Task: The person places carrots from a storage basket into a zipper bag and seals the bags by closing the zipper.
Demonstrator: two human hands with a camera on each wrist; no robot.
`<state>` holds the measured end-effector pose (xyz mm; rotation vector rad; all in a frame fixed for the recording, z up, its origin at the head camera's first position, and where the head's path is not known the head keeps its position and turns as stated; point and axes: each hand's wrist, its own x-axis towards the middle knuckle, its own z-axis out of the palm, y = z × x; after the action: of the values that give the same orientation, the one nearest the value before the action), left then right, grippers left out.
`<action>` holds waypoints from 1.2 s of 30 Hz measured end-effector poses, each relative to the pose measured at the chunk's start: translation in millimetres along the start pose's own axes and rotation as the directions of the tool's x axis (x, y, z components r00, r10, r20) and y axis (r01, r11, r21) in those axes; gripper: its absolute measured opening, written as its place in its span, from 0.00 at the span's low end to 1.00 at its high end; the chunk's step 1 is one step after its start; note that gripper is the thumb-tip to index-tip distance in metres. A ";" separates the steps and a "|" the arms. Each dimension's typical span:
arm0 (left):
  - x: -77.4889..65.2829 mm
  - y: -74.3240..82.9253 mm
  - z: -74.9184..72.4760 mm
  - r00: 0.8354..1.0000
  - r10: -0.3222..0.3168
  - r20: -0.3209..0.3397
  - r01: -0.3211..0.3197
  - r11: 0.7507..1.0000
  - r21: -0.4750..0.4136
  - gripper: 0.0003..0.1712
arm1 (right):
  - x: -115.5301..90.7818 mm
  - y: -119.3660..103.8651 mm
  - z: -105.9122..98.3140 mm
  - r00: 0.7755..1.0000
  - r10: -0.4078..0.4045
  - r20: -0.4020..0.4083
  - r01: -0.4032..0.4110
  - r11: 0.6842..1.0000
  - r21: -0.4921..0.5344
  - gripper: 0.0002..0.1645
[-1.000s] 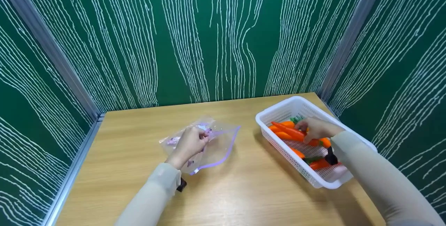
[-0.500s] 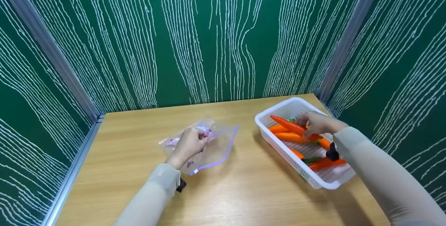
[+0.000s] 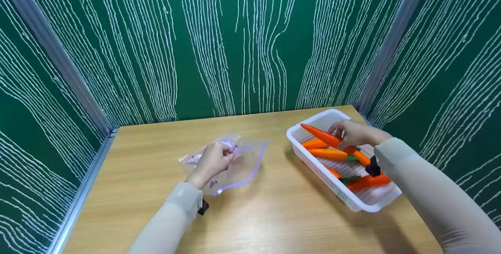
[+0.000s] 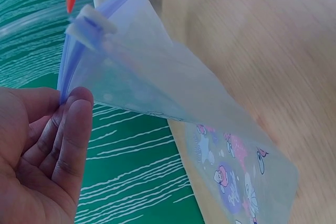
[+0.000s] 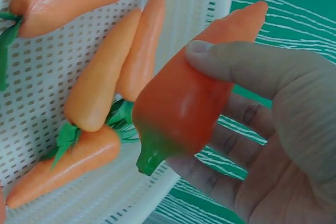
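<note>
My left hand (image 3: 213, 164) pinches the purple zip edge of a clear plastic zip bag (image 4: 142, 77) printed with small cartoon figures. The bag's mouth gapes to the right in the head view. A white slider (image 4: 92, 27) sits on its zip, just beyond my fingertips in the left wrist view. My right hand (image 3: 356, 134) grips a red chili pepper (image 5: 181, 103) between thumb and fingers. Its green stem end points down and its tip angles up and left, above the white basket (image 3: 327, 179). Orange carrots (image 5: 102, 77) with green tops lie in the basket below.
Another red pepper (image 3: 368, 182) lies near the basket's front end. The wooden table (image 3: 266, 222) carries both bag and basket. Green panels with white wavy lines (image 3: 258, 42) stand behind and at both sides, joined by grey metal posts (image 3: 385, 42).
My right hand has lifted the red chili pepper up from among the carrots, to about the basket's rim. My left hand and the zip bag have stayed in nearly the same place.
</note>
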<state>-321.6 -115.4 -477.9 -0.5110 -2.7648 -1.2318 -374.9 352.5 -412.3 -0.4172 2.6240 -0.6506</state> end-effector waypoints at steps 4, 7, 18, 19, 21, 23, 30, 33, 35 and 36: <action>0.3 0.2 0.2 1.000 0.005 -0.011 -0.005 1.000 0.018 0.13 | 1.8 -6.4 -0.4 0.999 -0.033 -0.006 0.033 0.999 -0.015 0.31; 0.2 1.1 -0.1 1.000 -0.011 -0.006 0.011 1.000 0.013 0.14 | 0.9 -12.0 0.5 0.998 -0.056 -0.019 0.055 0.998 -0.020 0.31; -1.4 0.6 -1.3 0.999 -0.036 0.003 0.036 0.999 -0.013 0.12 | -2.3 -29.5 5.2 0.990 -0.132 -0.039 0.131 0.991 -0.020 0.32; -1.6 0.6 -1.5 0.999 -0.032 0.003 0.032 0.999 -0.016 0.13 | -2.2 -31.1 5.7 0.989 -0.140 -0.041 0.139 0.990 -0.025 0.32; -1.8 0.4 -1.8 1.000 -0.020 0.000 0.020 1.000 -0.015 0.13 | -2.7 -35.0 6.7 0.987 -0.157 -0.043 0.156 0.987 -0.031 0.31; -2.0 -0.5 -1.5 1.000 -0.008 -0.003 0.008 1.000 -0.013 0.13 | -3.4 -38.6 8.6 0.985 -0.168 -0.041 0.167 0.986 -0.028 0.31; -1.2 0.0 -0.4 1.000 -0.001 -0.014 0.001 1.000 0.004 0.13 | -4.5 -50.4 15.5 0.984 -0.176 -0.012 0.176 0.984 -0.002 0.30; -0.4 0.2 -0.2 1.000 0.001 -0.021 -0.001 1.000 0.019 0.13 | -4.1 -53.8 18.9 0.984 -0.176 -0.006 0.176 0.984 0.007 0.31; -0.5 0.0 -0.4 1.000 -0.007 -0.019 0.007 1.000 0.017 0.13 | -4.0 -55.5 21.4 0.985 -0.174 -0.014 0.174 0.985 0.004 0.31; -0.6 0.1 -0.5 1.000 -0.015 -0.017 0.015 1.000 0.014 0.13 | -3.8 -56.3 22.9 0.985 -0.172 -0.019 0.172 0.985 0.003 0.32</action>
<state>-321.0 -115.9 -477.6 -0.4773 -2.7664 -1.2134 -350.8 297.6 -401.6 -0.6448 2.6238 -0.7177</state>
